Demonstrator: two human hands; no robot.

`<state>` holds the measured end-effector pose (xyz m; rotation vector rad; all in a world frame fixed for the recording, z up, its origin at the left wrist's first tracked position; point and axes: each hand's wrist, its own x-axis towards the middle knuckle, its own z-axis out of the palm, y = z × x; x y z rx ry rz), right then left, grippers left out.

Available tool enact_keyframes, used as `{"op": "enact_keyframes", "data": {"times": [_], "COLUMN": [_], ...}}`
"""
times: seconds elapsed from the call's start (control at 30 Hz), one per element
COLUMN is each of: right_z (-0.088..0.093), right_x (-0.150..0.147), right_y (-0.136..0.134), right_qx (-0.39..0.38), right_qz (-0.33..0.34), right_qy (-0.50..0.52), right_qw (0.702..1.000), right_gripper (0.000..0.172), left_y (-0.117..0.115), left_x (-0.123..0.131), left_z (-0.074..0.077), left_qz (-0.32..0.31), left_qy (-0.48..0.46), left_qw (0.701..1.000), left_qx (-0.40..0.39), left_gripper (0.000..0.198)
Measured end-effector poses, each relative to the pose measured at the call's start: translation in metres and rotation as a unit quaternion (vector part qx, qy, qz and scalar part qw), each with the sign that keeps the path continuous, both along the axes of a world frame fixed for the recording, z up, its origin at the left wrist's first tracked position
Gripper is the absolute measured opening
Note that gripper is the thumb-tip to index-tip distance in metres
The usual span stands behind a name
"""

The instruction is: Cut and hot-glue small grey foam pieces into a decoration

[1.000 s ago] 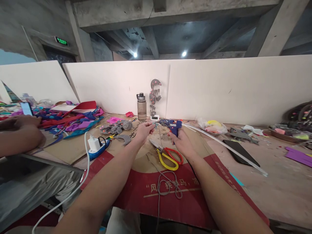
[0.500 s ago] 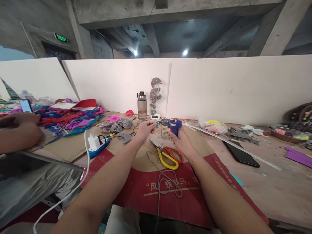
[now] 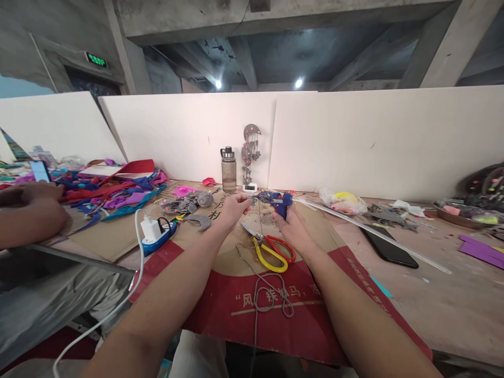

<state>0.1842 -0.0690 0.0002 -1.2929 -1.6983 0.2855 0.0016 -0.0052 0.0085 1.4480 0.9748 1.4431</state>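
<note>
In my right hand (image 3: pixel 290 223) is a blue glue gun (image 3: pixel 280 203), its nozzle pointing left. A long clear glue stick (image 3: pixel 366 228) runs out of its back to the right. The fingertips of my left hand (image 3: pixel 237 208) pinch a small grey piece (image 3: pixel 254 200) right by the nozzle; its exact shape is too small to tell. Grey cord (image 3: pixel 271 299) hangs below that piece and lies in loops on the red and brown cardboard (image 3: pixel 212 299). Scissors (image 3: pixel 271 252) with one yellow and one red handle lie between my forearms.
A water bottle (image 3: pixel 229 170) stands beside a grey moon-shaped hanging ornament (image 3: pixel 252 147) at the white board. Left are a blue power strip (image 3: pixel 159 239), coloured felt scraps (image 3: pixel 118 191) and another person's hand (image 3: pixel 33 194). A black phone (image 3: pixel 388 247) lies right.
Both hands keep nearly the same pose, the nozzle still at the small grey piece. The whole view has shifted very slightly.
</note>
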Motion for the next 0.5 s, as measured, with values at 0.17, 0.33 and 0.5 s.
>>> {"op": "enact_keyframes", "data": {"times": [0.17, 0.33, 0.5], "right_z": [0.0001, -0.0019, -0.0011], "right_x": [0.0000, 0.0014, 0.0005], "right_y": [-0.0003, 0.0017, 0.0017], "right_qx": [-0.003, 0.010, 0.002], "right_qz": [-0.007, -0.004, -0.014], "right_qy": [-0.014, -0.018, -0.018], "right_qw": [1.000, 1.000, 1.000], "right_gripper": [0.045, 0.043, 0.042], "left_y": [0.0016, 0.0015, 0.0036], "left_x": [-0.0002, -0.0008, -0.0005], "left_z": [-0.0013, -0.0011, -0.0029], "left_qz": [0.004, 0.003, 0.002], "left_qy": [0.002, 0.003, 0.005], "left_qw": [1.000, 1.000, 1.000], "left_qx": [0.002, 0.004, 0.005], "left_gripper": [0.024, 0.024, 0.025]}}
